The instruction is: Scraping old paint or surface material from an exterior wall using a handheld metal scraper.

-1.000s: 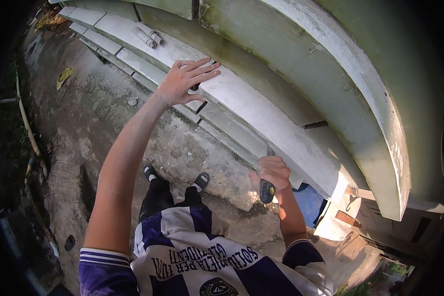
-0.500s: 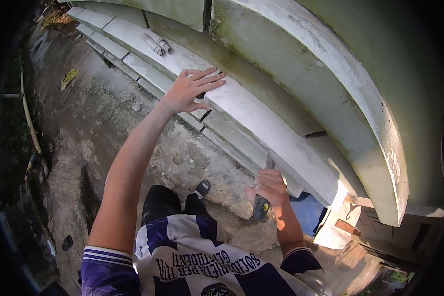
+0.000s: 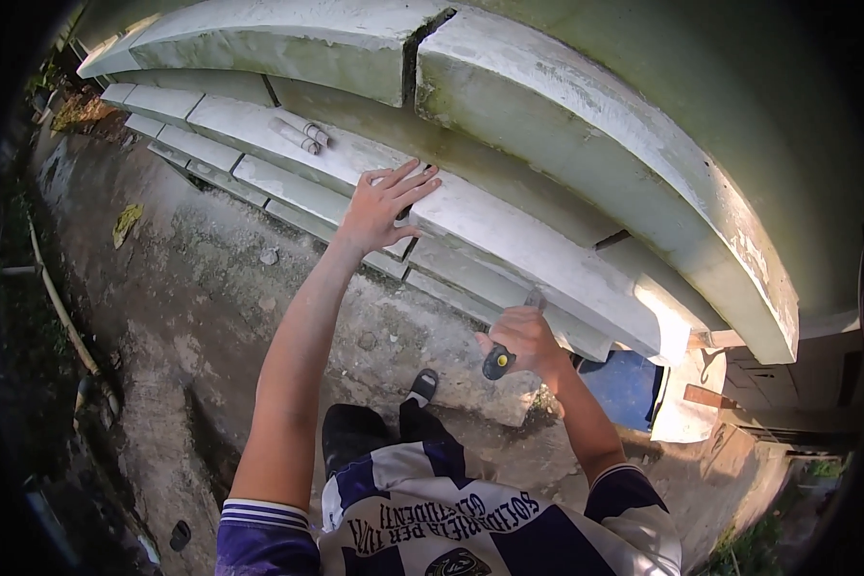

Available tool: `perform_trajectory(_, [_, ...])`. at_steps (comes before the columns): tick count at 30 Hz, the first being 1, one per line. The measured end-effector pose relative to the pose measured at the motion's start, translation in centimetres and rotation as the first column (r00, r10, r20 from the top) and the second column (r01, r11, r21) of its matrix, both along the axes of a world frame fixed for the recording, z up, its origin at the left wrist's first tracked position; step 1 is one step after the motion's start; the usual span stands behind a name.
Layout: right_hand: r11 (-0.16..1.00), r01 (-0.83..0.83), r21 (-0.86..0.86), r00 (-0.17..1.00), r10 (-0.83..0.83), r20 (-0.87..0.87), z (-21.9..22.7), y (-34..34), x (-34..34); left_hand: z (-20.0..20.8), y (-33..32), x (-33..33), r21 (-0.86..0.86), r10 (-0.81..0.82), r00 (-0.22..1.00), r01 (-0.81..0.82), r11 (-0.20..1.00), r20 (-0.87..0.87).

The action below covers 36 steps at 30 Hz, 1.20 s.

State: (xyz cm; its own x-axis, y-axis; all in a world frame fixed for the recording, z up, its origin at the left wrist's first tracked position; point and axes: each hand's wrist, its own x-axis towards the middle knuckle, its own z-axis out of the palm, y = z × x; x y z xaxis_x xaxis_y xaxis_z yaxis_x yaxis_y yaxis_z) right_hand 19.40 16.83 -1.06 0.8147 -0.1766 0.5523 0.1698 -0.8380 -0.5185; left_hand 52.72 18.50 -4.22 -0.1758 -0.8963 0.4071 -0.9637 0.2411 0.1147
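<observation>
My left hand [image 3: 386, 209] lies with fingers spread on the top of a pale concrete ledge [image 3: 509, 226], over a dark gap between two of its blocks. My right hand [image 3: 523, 338], further right, is wrapped round the black handle of a scraper [image 3: 498, 362] with a yellow spot on its end. Its metal blade [image 3: 536, 300] points away from me, against the ledge's front side; the exact contact at its tip is hard to make out.
Two rolled pieces of paper-like material [image 3: 302, 132] lie on the ledge, left of my left hand. Above it curves a thicker greenish concrete band [image 3: 586, 144] with a wide crack. A blue object [image 3: 619, 389] stands below the ledge's right end. Rough ground [image 3: 288, 288] lies below.
The view has shifted, showing more of the upper band. My right hand has tilted the scraper, its handle end now turned more towards me. My left hand stays on the ledge by the gap.
</observation>
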Motion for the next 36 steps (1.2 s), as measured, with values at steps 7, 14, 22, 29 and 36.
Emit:
perform_trajectory(7, [0.907, 0.328, 0.264, 0.886, -0.198, -0.42, -6.7, 8.8, -2.7, -0.3, 0.4, 0.4, -0.01, -0.042, 0.999, 0.042, 0.999, -0.007])
perform_trajectory(14, [0.52, 0.798, 0.304, 0.601, -0.651, -0.465, -9.2, 20.3, -4.9, 0.8, 0.2, 0.3, -0.005, -0.091, 0.993, 0.091, 0.996, -0.077])
perform_trajectory(22, [0.099, 0.772, 0.628, 0.534, -0.637, -0.556, -8.5, 22.5, -4.4, 1.7, -1.2, 1.8, 0.022, -0.154, 0.985, 0.153, 0.988, 0.073])
perform_trajectory(29, [0.365, 0.14, 0.92, 0.398, -0.872, 0.286, -1.9, 12.0, -1.2, 2.2, -4.1, 4.2, 0.143, -0.404, 0.906, 0.386, 0.911, 0.126])
perform_trajectory(36, [0.731, 0.268, 0.628, 0.461, -0.67, 0.583, 2.0, 4.9, -0.3, 2.7, -3.9, 4.1, 0.147, -0.437, 0.889, 0.418, 0.896, 0.136])
